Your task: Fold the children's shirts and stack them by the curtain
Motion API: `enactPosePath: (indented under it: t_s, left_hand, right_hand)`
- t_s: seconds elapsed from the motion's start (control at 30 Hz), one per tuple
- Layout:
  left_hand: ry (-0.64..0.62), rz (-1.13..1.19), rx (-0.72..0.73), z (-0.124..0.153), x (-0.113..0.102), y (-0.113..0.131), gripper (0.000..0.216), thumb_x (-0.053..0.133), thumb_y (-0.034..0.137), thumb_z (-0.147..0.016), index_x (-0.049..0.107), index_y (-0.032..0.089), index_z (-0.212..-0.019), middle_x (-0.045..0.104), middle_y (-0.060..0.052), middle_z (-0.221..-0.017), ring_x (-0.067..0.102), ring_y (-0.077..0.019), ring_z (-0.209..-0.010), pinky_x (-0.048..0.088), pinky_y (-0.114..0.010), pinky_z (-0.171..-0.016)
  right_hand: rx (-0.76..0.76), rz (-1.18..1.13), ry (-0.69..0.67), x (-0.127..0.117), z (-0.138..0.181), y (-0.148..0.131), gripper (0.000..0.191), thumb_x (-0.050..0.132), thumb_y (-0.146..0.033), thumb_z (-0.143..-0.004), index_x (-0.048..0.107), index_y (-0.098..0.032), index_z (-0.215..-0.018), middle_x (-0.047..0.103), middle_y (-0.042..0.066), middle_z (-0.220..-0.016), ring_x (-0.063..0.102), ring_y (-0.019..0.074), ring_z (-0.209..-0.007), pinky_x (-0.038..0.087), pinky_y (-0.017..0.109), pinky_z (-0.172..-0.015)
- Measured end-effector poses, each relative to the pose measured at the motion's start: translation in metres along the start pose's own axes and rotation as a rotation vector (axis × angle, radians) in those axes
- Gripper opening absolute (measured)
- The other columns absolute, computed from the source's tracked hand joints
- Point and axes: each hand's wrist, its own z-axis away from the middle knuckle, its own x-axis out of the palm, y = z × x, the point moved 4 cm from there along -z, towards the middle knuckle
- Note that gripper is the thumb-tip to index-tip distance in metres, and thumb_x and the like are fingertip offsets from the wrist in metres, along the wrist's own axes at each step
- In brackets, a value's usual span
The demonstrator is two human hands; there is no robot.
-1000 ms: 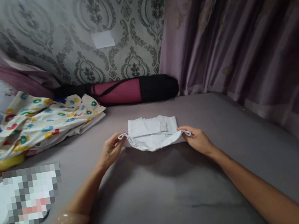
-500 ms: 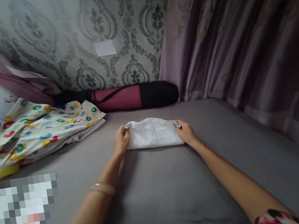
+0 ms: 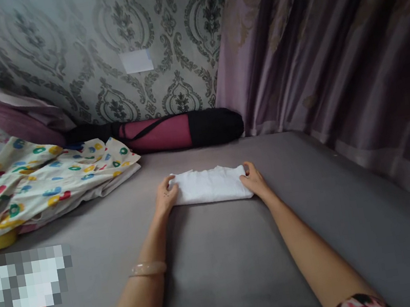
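A folded white garment or cloth [image 3: 210, 186] lies as a flat, wide strip on the grey bed sheet [image 3: 221, 254]. My left hand [image 3: 165, 193] grips its left end, thumb on the near side and fingers bent over the far corner. At the opposite end, my right hand [image 3: 255, 179] holds the cloth in the same way, its fingertips curled behind the right corner. The fingers' undersides are hidden, and what kind of garment it is cannot be made out. A pale bangle [image 3: 147, 269] circles my left forearm.
A cream cloth with a colourful print [image 3: 49, 178] lies crumpled at the left. A maroon and black long bag [image 3: 163, 133] rests against the patterned wall [image 3: 167, 40]. Purple curtains [image 3: 307, 38] hang along the right. A blurred-out pale item [image 3: 22, 302] is at lower left.
The cloth's far edge, raised and curved before, now lies lower and flatter, folded toward the strip. My hands remain at its two ends. The view has shifted slightly.
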Motion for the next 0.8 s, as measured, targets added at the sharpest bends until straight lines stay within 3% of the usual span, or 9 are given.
enactPosePath:
  t_s: [0.13, 0.3, 0.4, 0.5, 0.67, 0.8]
  left_hand:
    - [-0.045, -0.074, 0.005, 0.000, -0.001, 0.001, 0.041, 0.048, 0.020, -0.074, 0.068, 0.016, -0.110, 0.070, -0.008, -0.092, 0.063, -0.0235, -0.089, 0.048, -0.033, -0.081]
    - [-0.046, -0.238, 0.014, 0.001, -0.002, -0.005, 0.032, 0.047, 0.020, -0.080, 0.072, 0.017, -0.100, 0.069, -0.009, -0.087, 0.064, -0.0241, -0.087, 0.047, -0.033, -0.081]
    - [0.037, -0.349, 0.067, 0.004, -0.005, 0.000, 0.030, 0.048, 0.022, -0.083, 0.070, 0.017, -0.103, 0.065, -0.013, -0.097, 0.062, -0.0257, -0.094, 0.047, -0.036, -0.086]
    - [0.116, -0.388, 0.231, 0.010, -0.002, 0.022, 0.033, 0.045, 0.028, -0.089, 0.065, 0.017, -0.113, 0.060, -0.016, -0.115, 0.059, -0.0274, -0.105, 0.046, -0.040, -0.092]
    - [-0.093, -0.371, 0.551, 0.026, 0.036, 0.068, 0.038, 0.037, 0.024, -0.095, 0.055, 0.014, -0.127, 0.058, -0.015, -0.130, 0.051, -0.0259, -0.123, 0.038, -0.041, -0.106]
    - [-0.183, -0.472, 0.547, 0.034, 0.062, 0.072, 0.042, 0.035, 0.025, -0.096, 0.050, 0.015, -0.134, 0.051, -0.015, -0.141, 0.038, -0.0291, -0.137, 0.028, -0.049, -0.113]
  right_hand:
    - [-0.048, -0.016, -0.036, 0.002, -0.002, 0.002, 0.052, 0.048, -0.015, -0.075, 0.054, -0.019, -0.126, 0.069, 0.007, -0.096, 0.064, 0.0189, -0.081, 0.050, 0.031, -0.077]
    - [-0.142, 0.092, -0.013, 0.004, -0.001, 0.003, 0.041, 0.043, -0.012, -0.083, 0.060, -0.018, -0.120, 0.067, 0.010, -0.106, 0.062, 0.0193, -0.096, 0.047, 0.034, -0.090]
    - [-0.187, 0.211, 0.058, -0.001, 0.003, -0.005, 0.038, 0.043, -0.015, -0.087, 0.062, -0.019, -0.120, 0.065, 0.013, -0.110, 0.060, 0.0224, -0.105, 0.044, 0.036, -0.095]
    - [-0.231, 0.292, 0.098, -0.003, 0.010, -0.028, 0.041, 0.037, -0.022, -0.093, 0.058, -0.014, -0.127, 0.057, 0.019, -0.126, 0.053, 0.0282, -0.119, 0.040, 0.043, -0.100]
    - [-0.452, 0.286, -0.179, 0.028, 0.033, -0.084, 0.053, 0.027, -0.030, -0.098, 0.039, -0.009, -0.145, 0.034, 0.016, -0.153, 0.024, 0.0283, -0.144, 0.015, 0.049, -0.116]
    - [-0.534, 0.313, -0.349, 0.053, 0.050, -0.101, 0.056, 0.026, -0.029, -0.097, 0.033, -0.009, -0.149, 0.028, 0.012, -0.156, 0.017, 0.0248, -0.146, 0.008, 0.048, -0.119]
